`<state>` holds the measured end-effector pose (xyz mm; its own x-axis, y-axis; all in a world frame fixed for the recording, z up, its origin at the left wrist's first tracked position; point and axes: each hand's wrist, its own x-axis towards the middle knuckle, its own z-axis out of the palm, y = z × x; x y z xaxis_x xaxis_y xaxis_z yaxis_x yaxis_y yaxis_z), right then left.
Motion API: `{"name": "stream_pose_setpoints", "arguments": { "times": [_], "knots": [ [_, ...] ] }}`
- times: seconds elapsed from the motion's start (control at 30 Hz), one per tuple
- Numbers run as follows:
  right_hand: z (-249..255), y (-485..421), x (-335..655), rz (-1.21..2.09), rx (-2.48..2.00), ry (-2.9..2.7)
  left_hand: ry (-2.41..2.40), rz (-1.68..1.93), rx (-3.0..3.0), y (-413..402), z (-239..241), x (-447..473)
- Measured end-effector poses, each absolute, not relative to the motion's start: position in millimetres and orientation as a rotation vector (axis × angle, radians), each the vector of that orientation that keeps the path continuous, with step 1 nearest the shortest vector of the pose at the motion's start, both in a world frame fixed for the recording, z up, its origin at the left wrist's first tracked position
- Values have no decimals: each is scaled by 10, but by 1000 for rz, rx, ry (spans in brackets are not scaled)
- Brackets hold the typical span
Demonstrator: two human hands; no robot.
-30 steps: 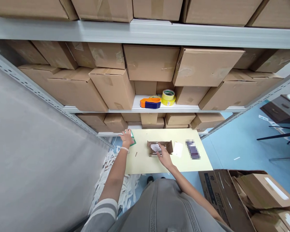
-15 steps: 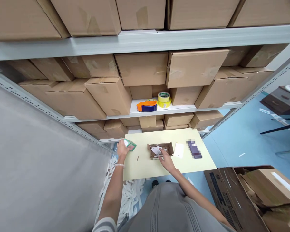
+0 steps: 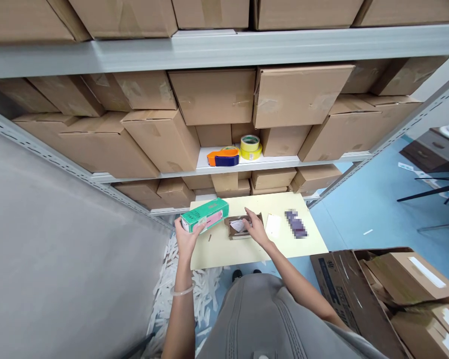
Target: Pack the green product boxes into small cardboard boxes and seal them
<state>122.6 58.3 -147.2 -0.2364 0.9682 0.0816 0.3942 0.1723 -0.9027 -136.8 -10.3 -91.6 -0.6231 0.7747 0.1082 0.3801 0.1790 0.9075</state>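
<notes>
Head view: the left hand (image 3: 187,238) is gripping a green box (image 3: 205,215) by its left end, above the table (image 3: 228,249). The box's long axis is pointing right, toward the open carton (image 3: 235,233) just beside it. The right hand (image 3: 255,227) is resting on that carton; whether it is clasping cannot be told.

Now in left hand (image 3: 187,238): green box (image 3: 205,215)

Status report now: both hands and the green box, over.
Left hand grips green box above yellow table. Right hand on small open carton. Nothing between box and carton.
</notes>
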Motion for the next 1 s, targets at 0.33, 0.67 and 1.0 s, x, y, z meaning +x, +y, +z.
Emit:
{"name": "stream_pose_setpoints", "arguments": {
  "times": [0.33, 0.67, 1.0],
  "knots": [
    [-1374, 527, 1414, 1234, -1254, -1452, 1637, 1394, 823, -49, -1145, -683],
    [-1953, 350, 1784, 1151, -1663, -1369, 1612, 1085, 687, -124, -1518, -268],
    [-1773, 725, 1788, 1016, -1823, -1532, 1616, 1027, 917, 248, -1313, -282]
  ]
}}
